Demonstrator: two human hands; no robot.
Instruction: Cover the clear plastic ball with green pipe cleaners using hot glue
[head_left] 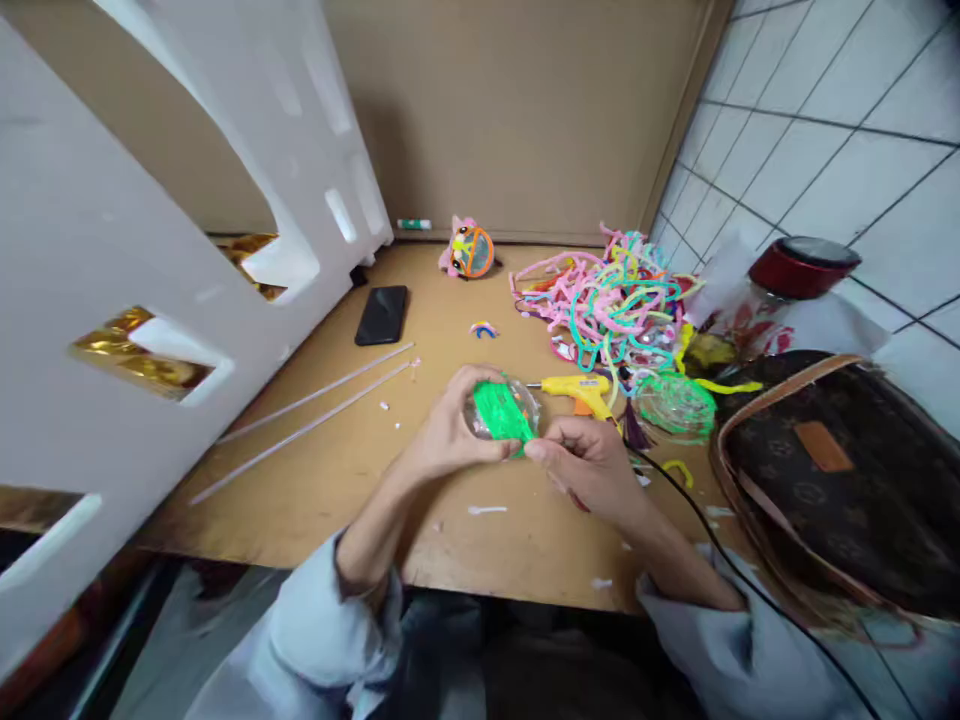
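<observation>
My left hand [457,425] is wrapped round a clear round object with bright green strands [501,408] across it. At its lower right edge, the thumb and fingers of my right hand [581,455] pinch the green strand. Just behind my right hand lies a yellow glue gun [576,388], its nozzle close to the clear object. A second round bundle with green strands [677,405] lies to the right.
Pipe cleaners [615,300] are heaped at the back right, near a red-lidded jar [787,290] and a brown bag [840,480]. A black phone [381,315], two thin sticks [307,427], a small rainbow piece [484,329] and a pink figure [470,249] lie on the table [300,500]. A black cord [712,525] runs right.
</observation>
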